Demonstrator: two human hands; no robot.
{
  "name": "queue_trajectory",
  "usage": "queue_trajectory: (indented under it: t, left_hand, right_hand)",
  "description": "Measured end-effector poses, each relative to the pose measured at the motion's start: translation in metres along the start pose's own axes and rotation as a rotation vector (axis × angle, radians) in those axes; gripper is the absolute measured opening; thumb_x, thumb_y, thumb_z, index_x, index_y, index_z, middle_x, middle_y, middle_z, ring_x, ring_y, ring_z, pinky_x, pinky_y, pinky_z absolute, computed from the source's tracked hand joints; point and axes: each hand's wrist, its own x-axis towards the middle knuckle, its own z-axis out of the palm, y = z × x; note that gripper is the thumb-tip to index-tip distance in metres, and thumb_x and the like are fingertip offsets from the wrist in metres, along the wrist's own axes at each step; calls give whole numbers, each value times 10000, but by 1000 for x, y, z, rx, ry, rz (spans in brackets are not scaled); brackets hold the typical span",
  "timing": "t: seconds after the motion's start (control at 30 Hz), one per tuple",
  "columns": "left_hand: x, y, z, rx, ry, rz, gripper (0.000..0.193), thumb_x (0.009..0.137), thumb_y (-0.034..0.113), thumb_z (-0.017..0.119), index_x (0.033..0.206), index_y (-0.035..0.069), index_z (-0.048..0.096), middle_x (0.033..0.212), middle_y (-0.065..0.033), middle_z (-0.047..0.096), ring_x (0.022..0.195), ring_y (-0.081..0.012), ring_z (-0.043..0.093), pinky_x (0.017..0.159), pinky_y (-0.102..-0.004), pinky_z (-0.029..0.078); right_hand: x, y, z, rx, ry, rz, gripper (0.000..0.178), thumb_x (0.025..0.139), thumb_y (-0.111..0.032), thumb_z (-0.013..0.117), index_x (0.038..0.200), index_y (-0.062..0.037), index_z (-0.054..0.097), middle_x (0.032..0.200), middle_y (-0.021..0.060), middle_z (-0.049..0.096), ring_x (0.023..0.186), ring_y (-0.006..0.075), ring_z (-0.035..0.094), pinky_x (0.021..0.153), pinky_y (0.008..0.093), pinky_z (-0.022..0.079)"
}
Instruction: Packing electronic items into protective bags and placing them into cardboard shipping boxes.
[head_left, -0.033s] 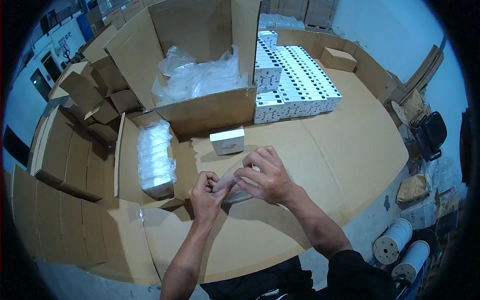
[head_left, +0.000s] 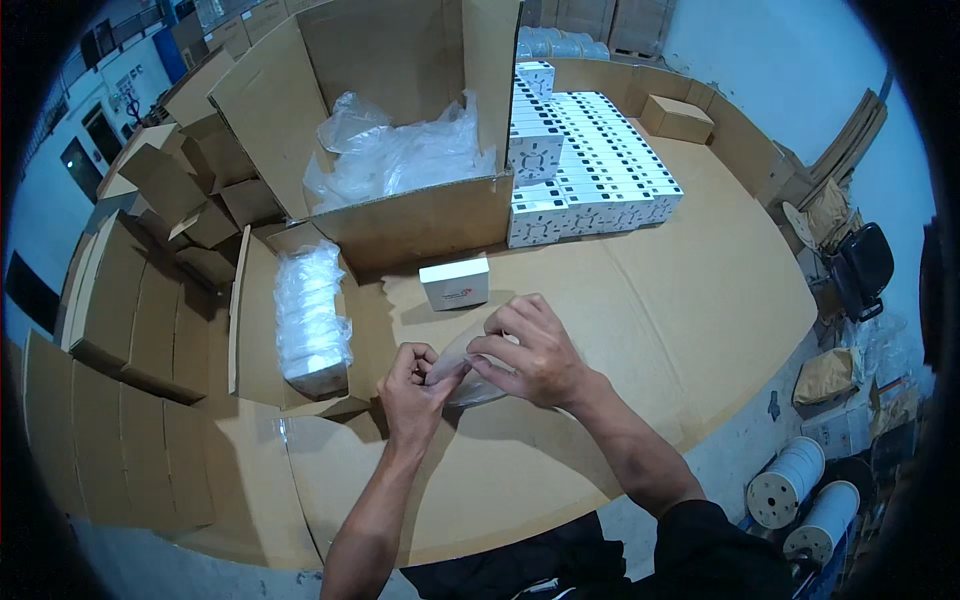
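A clear plastic bag [head_left: 456,362] is stretched between my two hands over the cardboard-covered table. My left hand [head_left: 411,388] pinches its near left side. The fingers of my right hand [head_left: 530,350] are closed on its upper edge, and part of the bag hangs below them. Just beyond my hands stands a small white box [head_left: 456,284] with a little print on its front. To the left, an open carton [head_left: 255,330] holds a row of white boxes wrapped in clear plastic [head_left: 312,315].
A large open carton [head_left: 420,228] full of clear plastic bags [head_left: 410,150] stands behind. Right of it, white printed boxes [head_left: 600,165] are stacked in rows. Brown cartons [head_left: 120,430] line the left side; a small brown box [head_left: 677,119] sits far right. Cable spools [head_left: 787,482] lie beyond the table edge.
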Motion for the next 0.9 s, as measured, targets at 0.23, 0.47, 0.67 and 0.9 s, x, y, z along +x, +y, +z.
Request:
queue_trajectory:
  t: [0.23,0.47,0.67,0.9]
  left_hand:
    - [1,22,-3,-39,-237,-37,492,705,123,909,1091,31,619,954,-99,711,898,-150,689,792,-321,573]
    - [5,-3,-7,-167,-367,-58,617,695,165,917,1224,43,625,1099,-108,724,1029,-204,690,899,-357,554]
    - [8,-8,-3,-66,-211,-184,557,711,152,907,1181,1,649,1037,-122,740,961,-211,707,865,-360,562]
    - [11,0,-3,-36,-218,-213,512,732,148,888,1159,-12,657,1032,-121,739,950,-199,703,861,-350,561]
  right_hand:
    - [3,11,5,140,-88,-43,213,799,-155,793,976,-93,693,967,53,702,795,224,629,730,356,482]
    - [12,9,12,302,-143,8,220,811,-204,795,994,-115,711,959,73,731,716,215,640,616,350,462]
    - [19,10,11,134,45,29,148,901,-215,696,984,-95,719,799,64,690,711,219,605,747,371,440]
    - [10,23,26,334,223,279,171,912,-132,637,1057,-52,681,800,40,662,739,187,582,872,382,381]
